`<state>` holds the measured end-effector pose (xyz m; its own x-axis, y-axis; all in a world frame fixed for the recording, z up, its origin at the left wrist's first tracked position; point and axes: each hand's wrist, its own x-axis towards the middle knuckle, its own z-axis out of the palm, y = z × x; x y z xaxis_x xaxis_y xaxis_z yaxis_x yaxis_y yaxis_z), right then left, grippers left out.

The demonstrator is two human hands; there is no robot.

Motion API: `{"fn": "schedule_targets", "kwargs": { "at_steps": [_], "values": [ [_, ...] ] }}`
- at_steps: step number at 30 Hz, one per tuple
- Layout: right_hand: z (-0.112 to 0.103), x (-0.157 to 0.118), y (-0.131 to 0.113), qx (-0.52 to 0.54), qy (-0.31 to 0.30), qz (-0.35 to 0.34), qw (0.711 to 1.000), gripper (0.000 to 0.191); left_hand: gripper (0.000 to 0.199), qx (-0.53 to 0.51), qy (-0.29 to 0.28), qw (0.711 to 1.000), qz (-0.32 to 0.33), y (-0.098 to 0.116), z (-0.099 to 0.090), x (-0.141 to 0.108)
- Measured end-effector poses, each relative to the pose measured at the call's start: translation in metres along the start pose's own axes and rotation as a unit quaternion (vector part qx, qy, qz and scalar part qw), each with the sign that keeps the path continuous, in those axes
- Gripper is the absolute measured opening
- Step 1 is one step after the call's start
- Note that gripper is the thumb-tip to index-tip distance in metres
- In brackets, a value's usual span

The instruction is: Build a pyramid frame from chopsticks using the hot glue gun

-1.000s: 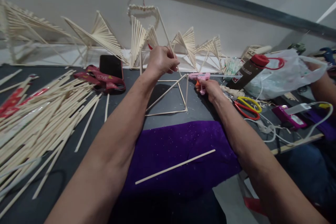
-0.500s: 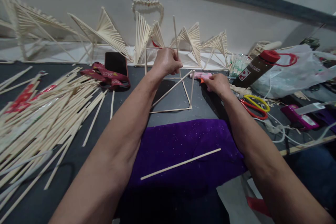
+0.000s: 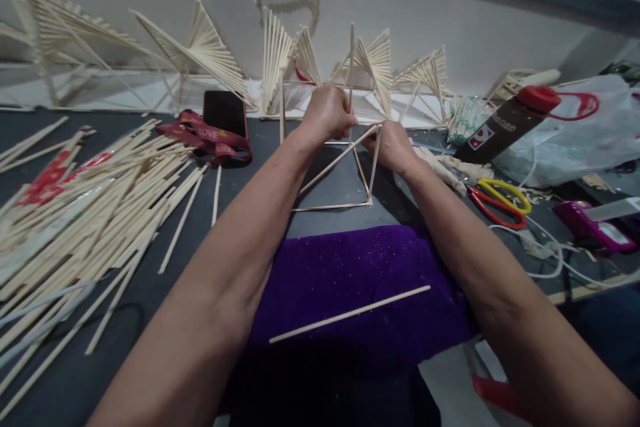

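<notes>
My left hand (image 3: pixel 327 112) is closed in a pinch on an upright wooden stick (image 3: pixel 351 57) at the far side of a stick frame (image 3: pixel 333 206). That frame has a base of thin sticks lying on the dark table, uprights, and a slanting stick on the near side. Close by on the right, my right hand (image 3: pixel 393 149) reaches behind the frame's near right upright. Its fingers are curled and partly hidden by the sticks, so what they grip does not show. A small pink bit (image 3: pixel 411 141) peeks out beyond this hand.
Loose sticks (image 3: pixel 115 213) are heaped at left, beside a phone (image 3: pixel 225 112) and red lanyard (image 3: pixel 200 137). Finished stick models (image 3: pixel 375 70) line the wall. Rightward are scissors (image 3: pixel 500 203), a bottle (image 3: pixel 505 123) and a plastic bag (image 3: pixel 565 140). One stick (image 3: pixel 350 313) lies on purple cloth (image 3: pixel 345 267).
My right hand has left the pink glue gun's handle and moved left to the frame. The stick in my left hand has become more upright. The view has shifted slightly.
</notes>
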<state>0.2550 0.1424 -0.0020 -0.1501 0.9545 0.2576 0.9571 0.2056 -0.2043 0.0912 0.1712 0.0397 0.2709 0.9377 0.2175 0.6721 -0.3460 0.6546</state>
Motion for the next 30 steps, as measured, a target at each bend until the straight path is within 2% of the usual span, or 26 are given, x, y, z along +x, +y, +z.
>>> {"fn": "schedule_targets", "kwargs": {
  "at_steps": [4, 10, 14, 18, 30],
  "values": [
    [0.013, 0.000, 0.002, 0.048, -0.016, 0.001, 0.999, 0.030, 0.005, 0.006, 0.003, 1.000, 0.006, -0.001, 0.004, 0.001],
    [0.016, -0.001, 0.000, 0.092, -0.031, 0.036, 0.995, 0.029, 0.007, -0.019, 0.020, 1.000, 0.008, -0.002, 0.008, 0.005],
    [0.017, -0.001, -0.002, 0.091, -0.028, 0.036, 0.995, 0.029, 0.012, -0.040, 0.034, 0.998, 0.015, -0.004, 0.010, 0.008],
    [0.021, -0.002, 0.000, 0.088, -0.022, 0.031, 0.995, 0.029, 0.013, 0.002, 0.036, 0.999, 0.019, -0.006, 0.012, 0.009],
    [0.026, 0.001, 0.001, 0.058, -0.026, 0.029, 0.998, 0.031, 0.025, 0.027, 0.011, 1.000, 0.005, -0.006, 0.015, 0.007]
  ]
}}
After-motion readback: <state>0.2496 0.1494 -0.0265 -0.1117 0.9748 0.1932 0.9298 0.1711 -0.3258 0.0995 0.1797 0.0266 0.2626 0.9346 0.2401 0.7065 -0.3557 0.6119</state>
